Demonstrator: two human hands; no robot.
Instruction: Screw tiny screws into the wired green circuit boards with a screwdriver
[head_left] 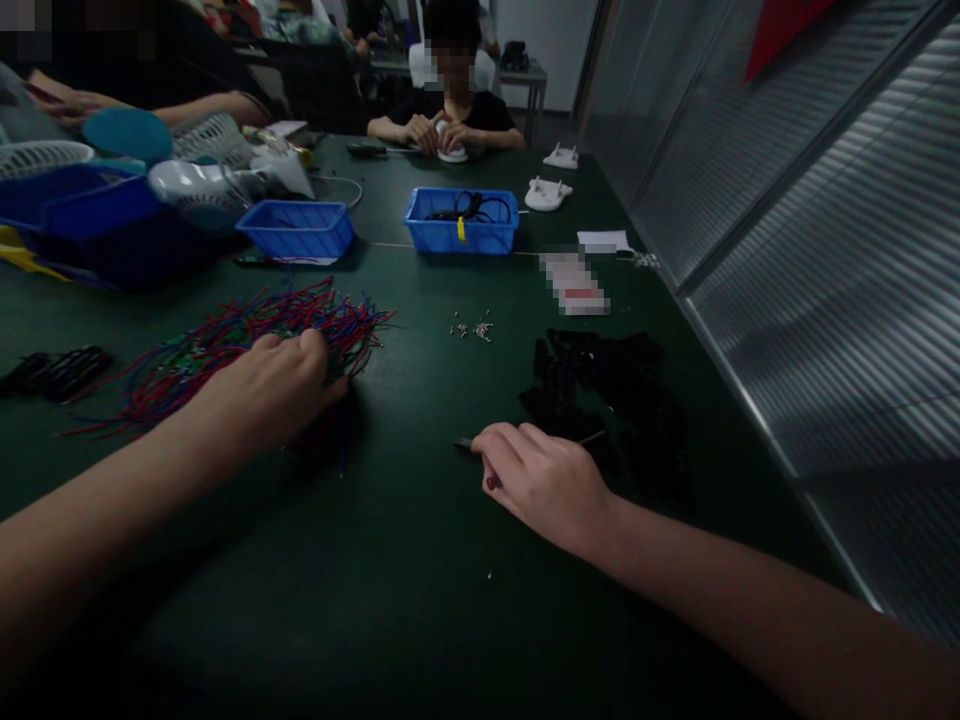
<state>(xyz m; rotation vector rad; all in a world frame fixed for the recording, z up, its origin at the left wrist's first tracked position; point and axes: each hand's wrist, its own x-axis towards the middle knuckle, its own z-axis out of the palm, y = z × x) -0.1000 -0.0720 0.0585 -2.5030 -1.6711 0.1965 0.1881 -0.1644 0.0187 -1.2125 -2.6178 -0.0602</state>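
My left hand is at the near right side of a tangled pile of red and blue wires. Its fingers curl down into the wires, and the fingertips are hidden. Small green pieces, like circuit boards, show among the strands. My right hand is closed round a screwdriver, whose thin metal shaft sticks out to the right; a dark end and a dark red part show at the fingers' left. Just beyond that hand lies a heap of black plastic parts. Small screws lie scattered between the two hands, farther back.
Two blue bins stand across the table, the right one holding black cable. Larger blue bins and white housings crowd the left. White parts lie far right, near a glass partition. A co-worker's hands hold a white piece opposite.
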